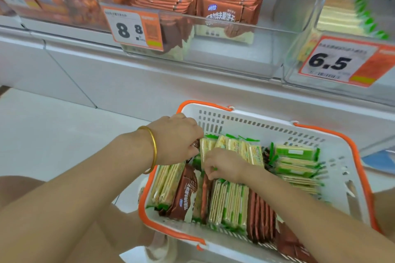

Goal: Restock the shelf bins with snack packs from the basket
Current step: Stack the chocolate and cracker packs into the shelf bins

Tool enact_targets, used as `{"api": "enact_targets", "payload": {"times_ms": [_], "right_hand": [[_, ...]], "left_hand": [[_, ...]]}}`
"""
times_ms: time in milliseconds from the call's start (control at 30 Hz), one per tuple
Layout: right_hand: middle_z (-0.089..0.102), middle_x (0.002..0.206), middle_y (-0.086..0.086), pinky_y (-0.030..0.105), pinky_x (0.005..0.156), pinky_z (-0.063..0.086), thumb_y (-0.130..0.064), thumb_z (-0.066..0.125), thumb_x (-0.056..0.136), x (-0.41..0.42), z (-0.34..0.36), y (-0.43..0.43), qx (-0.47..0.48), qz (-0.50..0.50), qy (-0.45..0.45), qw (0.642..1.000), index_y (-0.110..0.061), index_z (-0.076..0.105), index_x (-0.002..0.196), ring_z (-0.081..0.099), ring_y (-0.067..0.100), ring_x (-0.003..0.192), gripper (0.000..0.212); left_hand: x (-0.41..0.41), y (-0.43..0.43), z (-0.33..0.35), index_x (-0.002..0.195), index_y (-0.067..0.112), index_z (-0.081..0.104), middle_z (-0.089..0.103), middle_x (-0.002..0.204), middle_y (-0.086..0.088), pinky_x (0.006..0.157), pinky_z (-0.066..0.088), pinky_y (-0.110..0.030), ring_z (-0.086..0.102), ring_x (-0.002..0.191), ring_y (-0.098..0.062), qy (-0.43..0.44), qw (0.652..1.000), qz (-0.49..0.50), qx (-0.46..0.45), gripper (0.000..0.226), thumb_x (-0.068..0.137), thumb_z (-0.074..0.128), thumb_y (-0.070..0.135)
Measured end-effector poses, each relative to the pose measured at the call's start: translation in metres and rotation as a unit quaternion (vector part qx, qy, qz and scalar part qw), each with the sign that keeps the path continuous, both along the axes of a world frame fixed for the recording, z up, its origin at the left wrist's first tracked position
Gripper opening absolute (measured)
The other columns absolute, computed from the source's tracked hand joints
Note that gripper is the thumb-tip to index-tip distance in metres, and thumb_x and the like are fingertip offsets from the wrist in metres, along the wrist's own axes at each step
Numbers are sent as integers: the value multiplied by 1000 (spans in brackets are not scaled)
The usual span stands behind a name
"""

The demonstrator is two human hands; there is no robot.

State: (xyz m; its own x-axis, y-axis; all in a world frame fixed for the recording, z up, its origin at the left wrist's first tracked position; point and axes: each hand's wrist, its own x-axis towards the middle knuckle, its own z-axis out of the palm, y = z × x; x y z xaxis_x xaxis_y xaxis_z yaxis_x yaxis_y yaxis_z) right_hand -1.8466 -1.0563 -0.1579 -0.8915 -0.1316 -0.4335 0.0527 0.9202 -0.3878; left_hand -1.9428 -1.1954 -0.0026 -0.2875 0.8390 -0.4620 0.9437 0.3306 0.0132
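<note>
Both hands were down in the slotted white plastic basket (245,122), left hand (175,141) curled, apparently pinching a glossy brown pack (195,144), right hand (224,166) fingertips pinching slick flat green-and-cream packs (230,203); best grip one whole row squarely before lifting to the clear shelf bins (224,53).

shelf (128,83): clear bins (224,57) in a row | floor (53,134): white basket (256,119)

Snack packs (230,203) are glossy film, basket (245,121) matt plastic, shelf bins (235,57) clear plastic.
</note>
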Motion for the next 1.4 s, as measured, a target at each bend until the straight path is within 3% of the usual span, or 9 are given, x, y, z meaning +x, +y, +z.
{"api": "enact_targets", "payload": {"times_ms": [167, 400, 600, 733, 933, 1067, 1200, 1300, 1400], "right_hand": [[62, 106, -2, 33, 89, 44, -19, 61, 90, 3, 18, 19, 3, -24, 24, 999, -15, 64, 100, 51, 16, 100, 11], [43, 138, 7, 42, 96, 42, 1, 57, 86, 20, -48, -37, 97, 70, 33, 992, -16, 49, 131, 38, 29, 121, 48], [45, 132, 9, 43, 94, 39, -7, 65, 84, 24, -57, -37, 231, 165, 106, 953, -16, 62, 118, 37, 31, 121, 35], [60, 119, 4, 41, 89, 46, -14, 74, 78, 23, -50, -25, 221, 238, 120, 938, -20, 69, 103, 52, 26, 111, 27], [61, 98, -2, 36, 79, 47, -35, 57, 93, 21, 61, 17, 41, 35, 113, 992, -18, 58, 100, 57, 18, 91, 19], [54, 89, -9, 34, 74, 43, -32, 57, 93, 28, 136, 35, -27, -114, 169, 979, -20, 55, 101, 51, 12, 83, 15], [59, 93, -11, 32, 76, 46, -36, 68, 84, 21, 210, 34, -23, -155, 229, 961, -26, 58, 106, 56, 11, 86, 27], [60, 94, -11, 35, 79, 48, -37, 70, 80, 1, 267, 36, 31, -183, 296, 937, -28, 60, 102, 57, 13, 89, 26], [56, 89, -10, 29, 71, 42, -34, 70, 81, -22, 315, 51, 28, -260, 401, 878, -28, 57, 93, 53, 11, 84, 19]], "left_hand": [[5, 9, 5, 136, 22, 42, 44, 136, 0, 103, 36, -38, 36, 126, -20, -16, 1000, 7, 5, 40, 97, 42, 35], [9, 14, 3, 136, 24, 42, 47, 134, 0, 101, 38, -40, 38, 124, -21, -12, 1000, 6, -16, 41, 97, 41, 36], [7, 6, -1, 131, 21, 45, 50, 128, -2, 99, 40, -41, 40, 121, -23, -2, 999, -4, -49, 37, 98, 39, 38], [8, 3, -2, 131, 21, 45, 50, 129, 0, 99, 40, -40, 39, 121, -21, -2, 999, -9, -36, 37, 98, 40, 37], [9, 7, 6, 140, 24, 36, 42, 139, 2, 102, 37, -33, 40, 125, -17, -80, 997, 2, 20, 49, 96, 45, 42], [6, 15, 22, 124, 23, 49, 57, 114, 3, 82, 42, -27, 52, 99, -12, -95, 988, 24, 120, 33, 94, 52, 37], [-15, 24, 60, 107, 19, 63, 62, 91, 8, 72, 40, -16, 55, 81, -5, -159, 930, 98, 318, 22, 85, 66, 18], [-33, 32, 90, 121, 18, 55, 55, 97, 17, 76, 41, -8, 57, 85, 2, -175, 836, 161, 494, 42, 81, 69, 12], [-50, 38, 105, 130, 9, 45, 52, 111, 7, 89, 39, -19, 54, 99, -11, -44, 775, 176, 606, 48, 86, 62, 11]]}}
